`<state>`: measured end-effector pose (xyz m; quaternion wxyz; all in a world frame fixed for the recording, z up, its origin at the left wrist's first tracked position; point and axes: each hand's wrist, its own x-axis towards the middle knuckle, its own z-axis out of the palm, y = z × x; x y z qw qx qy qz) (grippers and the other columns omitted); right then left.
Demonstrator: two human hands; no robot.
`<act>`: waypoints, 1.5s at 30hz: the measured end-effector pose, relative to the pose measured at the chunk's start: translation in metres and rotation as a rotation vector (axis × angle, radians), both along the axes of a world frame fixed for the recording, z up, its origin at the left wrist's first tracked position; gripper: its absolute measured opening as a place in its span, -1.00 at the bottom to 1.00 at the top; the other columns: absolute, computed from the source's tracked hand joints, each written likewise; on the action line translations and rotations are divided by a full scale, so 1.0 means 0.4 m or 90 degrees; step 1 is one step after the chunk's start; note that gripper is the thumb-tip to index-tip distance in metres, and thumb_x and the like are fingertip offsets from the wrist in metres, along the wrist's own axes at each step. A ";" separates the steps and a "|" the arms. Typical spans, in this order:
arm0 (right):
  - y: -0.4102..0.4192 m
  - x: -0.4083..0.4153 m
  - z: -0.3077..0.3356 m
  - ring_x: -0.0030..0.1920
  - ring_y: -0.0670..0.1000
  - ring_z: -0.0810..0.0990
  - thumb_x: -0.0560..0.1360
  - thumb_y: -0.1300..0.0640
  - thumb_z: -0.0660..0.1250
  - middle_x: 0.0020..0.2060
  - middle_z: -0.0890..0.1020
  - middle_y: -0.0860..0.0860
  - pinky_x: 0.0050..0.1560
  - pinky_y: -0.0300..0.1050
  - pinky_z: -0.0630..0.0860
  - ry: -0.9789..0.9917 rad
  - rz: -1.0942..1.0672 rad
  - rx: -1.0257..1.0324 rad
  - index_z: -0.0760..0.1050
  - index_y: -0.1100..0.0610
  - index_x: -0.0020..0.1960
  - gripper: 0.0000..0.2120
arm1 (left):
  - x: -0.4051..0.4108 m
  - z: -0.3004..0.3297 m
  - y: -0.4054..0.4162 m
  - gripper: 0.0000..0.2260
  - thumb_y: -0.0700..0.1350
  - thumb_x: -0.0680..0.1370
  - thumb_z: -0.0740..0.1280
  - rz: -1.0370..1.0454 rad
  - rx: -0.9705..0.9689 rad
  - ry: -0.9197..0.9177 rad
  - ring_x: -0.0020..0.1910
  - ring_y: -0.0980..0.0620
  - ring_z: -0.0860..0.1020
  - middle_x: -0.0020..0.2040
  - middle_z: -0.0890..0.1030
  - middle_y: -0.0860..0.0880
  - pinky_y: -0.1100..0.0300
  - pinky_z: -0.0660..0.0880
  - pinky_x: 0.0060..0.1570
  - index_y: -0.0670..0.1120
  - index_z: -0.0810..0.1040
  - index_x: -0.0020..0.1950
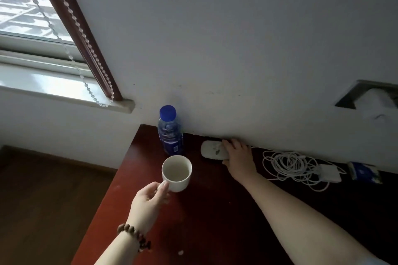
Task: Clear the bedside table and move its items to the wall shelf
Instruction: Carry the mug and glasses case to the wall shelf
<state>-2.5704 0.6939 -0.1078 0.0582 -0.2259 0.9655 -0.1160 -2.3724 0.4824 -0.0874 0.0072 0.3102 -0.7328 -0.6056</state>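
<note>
White mug (177,172), held off the table (206,211) just in front of the water bottle (170,133) by my left hand (148,202), grip pinching its handle; right hand (238,157), fingers curled over the white remote (212,150) beside the bottle; I judge a one-handle pinch may let the mug tilt and knock the bottle.

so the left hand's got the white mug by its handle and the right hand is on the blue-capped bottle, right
Not quite. In the head view the right hand rests on the white remote against the wall, not the blue-capped bottle, which stands untouched. The left hand does have the white mug by its handle.
</note>
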 end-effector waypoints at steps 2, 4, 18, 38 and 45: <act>-0.011 0.011 -0.003 0.46 0.15 0.10 0.46 -0.03 0.35 0.46 0.19 0.06 0.45 0.15 0.05 0.024 -0.001 0.000 0.12 0.00 0.49 -0.31 | -0.006 0.000 0.011 -0.70 0.08 0.52 0.34 0.012 0.013 0.001 -0.25 -0.03 0.65 -0.26 0.69 -0.11 -0.03 0.56 -0.09 -0.12 0.62 -0.25; -0.023 0.019 -0.012 0.46 0.13 0.10 0.50 -0.01 0.29 0.47 0.19 0.05 0.44 0.06 0.01 0.014 0.011 -0.013 0.17 0.00 0.47 -0.40 | -0.013 0.003 0.023 -0.69 0.09 0.50 0.34 0.015 0.011 0.004 -0.25 0.00 0.65 -0.26 0.69 -0.10 0.00 0.56 -0.08 -0.13 0.62 -0.24; -0.091 0.004 -0.030 0.34 0.21 0.21 0.54 0.24 0.18 0.34 0.32 0.13 0.38 0.09 0.08 0.072 -0.037 -0.044 0.33 0.07 0.39 -0.57 | -0.021 0.010 0.042 -0.73 0.00 0.54 0.34 0.027 0.027 0.027 -0.28 0.02 0.66 -0.29 0.69 -0.11 0.12 0.57 -0.16 -0.17 0.61 -0.22; 0.231 0.256 0.084 0.50 0.09 0.05 0.54 -0.01 0.24 0.50 0.13 0.04 0.48 0.02 0.06 0.046 -0.299 -0.168 0.18 -0.01 0.47 -0.47 | -0.118 0.040 0.173 -0.67 0.12 0.54 0.30 -0.248 0.020 0.009 -0.24 0.02 0.68 -0.28 0.70 -0.06 0.02 0.55 -0.09 -0.12 0.61 -0.20; 0.522 0.394 0.122 0.50 0.08 0.06 0.55 -0.04 0.20 0.50 0.14 0.06 0.47 0.06 0.14 0.054 -0.500 -0.134 0.22 0.00 0.45 -0.51 | -0.146 0.076 0.443 -0.70 0.10 0.54 0.31 -0.357 0.026 0.017 -0.24 0.03 0.67 -0.29 0.70 -0.05 -0.01 0.56 -0.09 -0.11 0.61 -0.19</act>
